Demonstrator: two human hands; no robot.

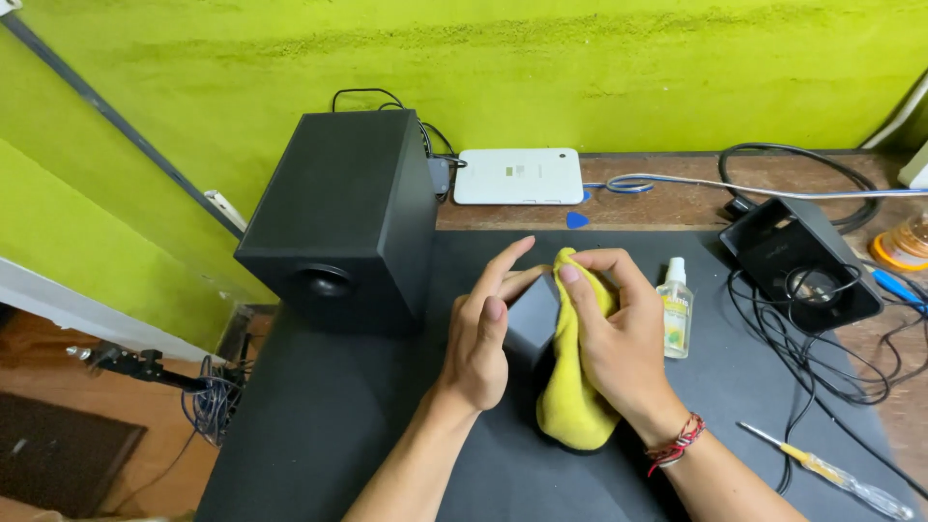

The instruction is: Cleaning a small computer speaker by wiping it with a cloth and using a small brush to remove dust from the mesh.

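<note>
While the left hand (480, 338) steadies a small speaker (531, 317), the right hand (619, 333) grips a yellow cloth (572, 396) hiding its side

The small speaker (530, 319) stands on the mat (367, 425), between the hands. Left of it stands the subwoofer (338, 217); just right of it, past the right hand (619, 338), the spray bottle (675, 309). Behind it lies the tablet (519, 176), on the table (677, 203). Far right of it lies a second speaker (797, 261) among cables (822, 358); the screwdriver (826, 472) lies right and nearer.
</note>
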